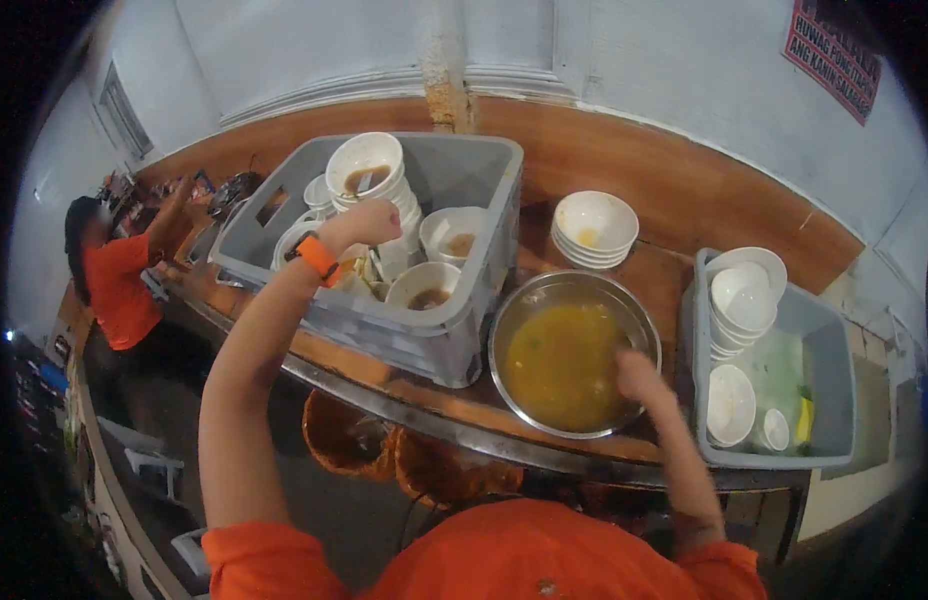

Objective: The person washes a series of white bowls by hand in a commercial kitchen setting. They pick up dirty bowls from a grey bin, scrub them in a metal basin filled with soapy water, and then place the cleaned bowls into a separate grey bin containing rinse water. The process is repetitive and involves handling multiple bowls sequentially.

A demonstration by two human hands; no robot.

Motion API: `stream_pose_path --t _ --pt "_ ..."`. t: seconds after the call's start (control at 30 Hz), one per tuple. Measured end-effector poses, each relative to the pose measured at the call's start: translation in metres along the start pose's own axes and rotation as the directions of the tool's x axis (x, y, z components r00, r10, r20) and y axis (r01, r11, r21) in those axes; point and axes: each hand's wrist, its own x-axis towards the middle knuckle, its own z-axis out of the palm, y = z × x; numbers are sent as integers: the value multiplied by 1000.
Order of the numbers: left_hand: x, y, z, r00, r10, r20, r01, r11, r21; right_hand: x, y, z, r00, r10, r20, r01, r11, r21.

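My left hand (368, 225), an orange-banded watch (315, 259) at its wrist, is curled over the grey plastic crate (501, 187). It is in front of a tall stack of white bowls (365, 163), the top one holding brown liquid; whether the fingers grip anything is hidden. Lower in the crate sit more used bowls (425, 289) with brown leftovers. My right hand (641, 376), blurred, dips over the right side of a round metal basin (501, 375) of cloudy yellow liquid (561, 364). Its fingertips are hard to make out, so I cannot tell whether they hold something.
Behind the basin, several stacked white bowls (595, 225) stand on the wooden counter (663, 277). To the right, a grey tub (828, 442) contains bowls (741, 300), greenish water and a yellow item (805, 421). Orange baskets (344, 442) sit below. Far left, another person (123, 285) reaches over the counter.
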Motion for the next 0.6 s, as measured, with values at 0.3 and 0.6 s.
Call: stream_pose_path --t 0.3,0.6 --pt "81 18 53 973 -172 154 130 959 251 -46 -43 38 916 25 -401 154 900 408" --pt "119 -34 95 972 -140 190 103 976 192 -41 -43 41 914 -21 -405 157 939 306"
